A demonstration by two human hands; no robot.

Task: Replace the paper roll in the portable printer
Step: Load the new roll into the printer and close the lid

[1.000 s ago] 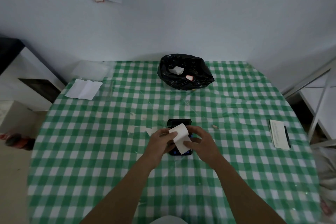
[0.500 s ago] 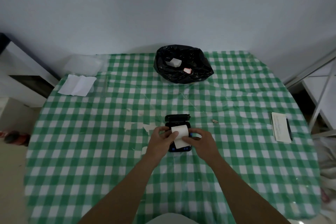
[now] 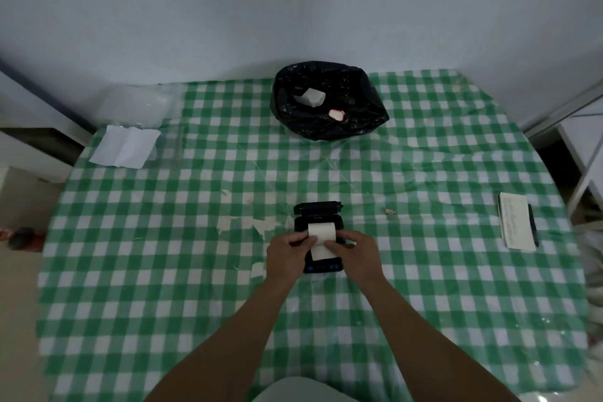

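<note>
The head view looks down on a round table (image 3: pixel 163 271) under a green and white checked cloth, set against a pale wall.

Near the middle of the table lies the black printer (image 3: pixel 321 235), its lid (image 3: pixel 317 207) swung open toward the wall. The white paper roll (image 3: pixel 322 230) sits in the open bay just below the lid, and a loose strip of paper runs from it down over the printer's body toward the person. Small blue marks show on the near edge of the printer.

The left hand (image 3: pixel 287 256) comes in from the lower left and its fingers close on the left end of the roll, the thumb lying on the paper. The right hand (image 3: pixel 357 253) comes in from the lower right; its fingers pinch the right side of the roll and the loose strip. Both hands rest against the printer's sides.

Behind the printer, near the wall, stands a bin lined with a black bag (image 3: pixel 329 101), with a white scrap and a red-edged label inside. At the far left lies a creased white sheet (image 3: pixel 125 147), with a clear plastic box (image 3: pixel 137 104) beyond it. At the right edge lies a notepad (image 3: pixel 515 222) with a pen (image 3: pixel 532 222) just beside it. White paper scraps (image 3: pixel 261 225) lie left of the printer, and a small crumb (image 3: pixel 389 211) lies to its right.
</note>
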